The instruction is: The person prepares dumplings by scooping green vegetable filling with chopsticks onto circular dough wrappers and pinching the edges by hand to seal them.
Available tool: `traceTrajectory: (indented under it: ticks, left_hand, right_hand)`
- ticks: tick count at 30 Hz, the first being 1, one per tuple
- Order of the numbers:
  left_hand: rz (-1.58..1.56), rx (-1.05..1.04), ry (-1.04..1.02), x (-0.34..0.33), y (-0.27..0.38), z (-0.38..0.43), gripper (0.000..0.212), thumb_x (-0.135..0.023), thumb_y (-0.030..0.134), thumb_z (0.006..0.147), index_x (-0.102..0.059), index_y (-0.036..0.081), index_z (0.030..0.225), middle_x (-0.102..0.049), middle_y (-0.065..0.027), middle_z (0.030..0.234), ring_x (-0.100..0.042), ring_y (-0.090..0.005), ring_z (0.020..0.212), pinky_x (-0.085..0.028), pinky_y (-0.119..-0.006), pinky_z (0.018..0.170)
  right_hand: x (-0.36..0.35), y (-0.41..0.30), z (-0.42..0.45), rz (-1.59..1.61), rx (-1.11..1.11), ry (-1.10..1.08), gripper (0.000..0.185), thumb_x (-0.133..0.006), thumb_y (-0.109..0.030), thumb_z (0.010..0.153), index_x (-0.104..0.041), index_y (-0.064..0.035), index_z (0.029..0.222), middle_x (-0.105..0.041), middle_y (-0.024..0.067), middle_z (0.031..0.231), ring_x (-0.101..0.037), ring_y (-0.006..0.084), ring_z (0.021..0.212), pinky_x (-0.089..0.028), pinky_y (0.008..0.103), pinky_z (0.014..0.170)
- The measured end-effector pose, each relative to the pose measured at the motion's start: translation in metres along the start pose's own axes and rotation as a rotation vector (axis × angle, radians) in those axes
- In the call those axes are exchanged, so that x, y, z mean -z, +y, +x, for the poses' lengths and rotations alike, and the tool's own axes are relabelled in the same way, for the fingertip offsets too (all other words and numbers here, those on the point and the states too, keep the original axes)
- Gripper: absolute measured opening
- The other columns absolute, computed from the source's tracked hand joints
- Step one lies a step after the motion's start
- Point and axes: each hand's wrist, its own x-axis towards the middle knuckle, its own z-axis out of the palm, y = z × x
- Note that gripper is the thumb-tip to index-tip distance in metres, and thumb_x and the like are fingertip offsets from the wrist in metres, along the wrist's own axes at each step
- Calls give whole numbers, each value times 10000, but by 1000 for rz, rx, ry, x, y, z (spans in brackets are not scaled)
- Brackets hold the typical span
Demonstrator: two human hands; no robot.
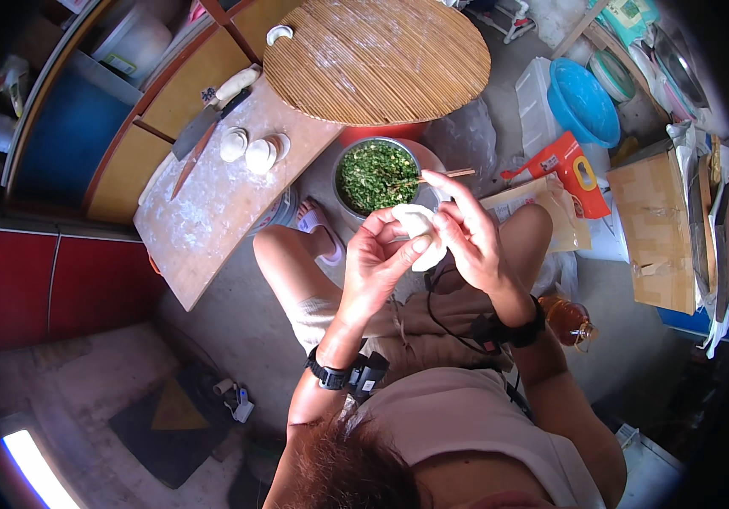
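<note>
Between both hands, above my lap, is a folded dumpling [417,224] of pale dough. My left hand [374,254] grips it with thumb and fingers from the left. The thumb and a finger of my right hand [471,235] pinch its right edge, with the index finger extended. Just beyond, a metal bowl [338,184] holds chopped green filling [374,175], with wooden chopsticks [460,173] lying over its right rim. Stacked round dough wrappers [261,156] rest on the floured board [212,223] at left. One shaped dumpling [279,34] lies at the left edge of the round slatted tray [377,57].
A cleaver [196,132], a slim wooden rolling pin [192,162] and dough rolls [238,83] lie along the board's far side. To the right are a blue basin [584,102], a red bag [568,175], a cardboard box [654,223] and a bottle of amber liquid [565,320].
</note>
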Motion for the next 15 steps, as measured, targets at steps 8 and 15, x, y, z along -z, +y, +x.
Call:
traceTrajectory:
  ticks: [8, 15]
  left_hand:
    - [-6, 5, 16, -4, 7, -4, 401, -692, 28, 830, -501, -19, 1179, -651, -116, 1073, -626, -167, 1001, -512, -290, 888]
    - [-20, -3, 40, -6, 5, -2, 407, -697, 20, 823, -497, -24, 1175, -652, -130, 1074, -627, -168, 1002, -515, -287, 883]
  right_hand:
    - [5, -7, 0, 38, -30, -10, 473, -498, -81, 953, -352, -7, 1396, -444, -19, 671, -392, 41, 621, -336, 192, 574]
    - [-7, -7, 1, -20, -4, 38, 491, -507, -43, 937, -346, 9, 1397, -480, 5, 661, -427, 50, 607, -367, 200, 576]
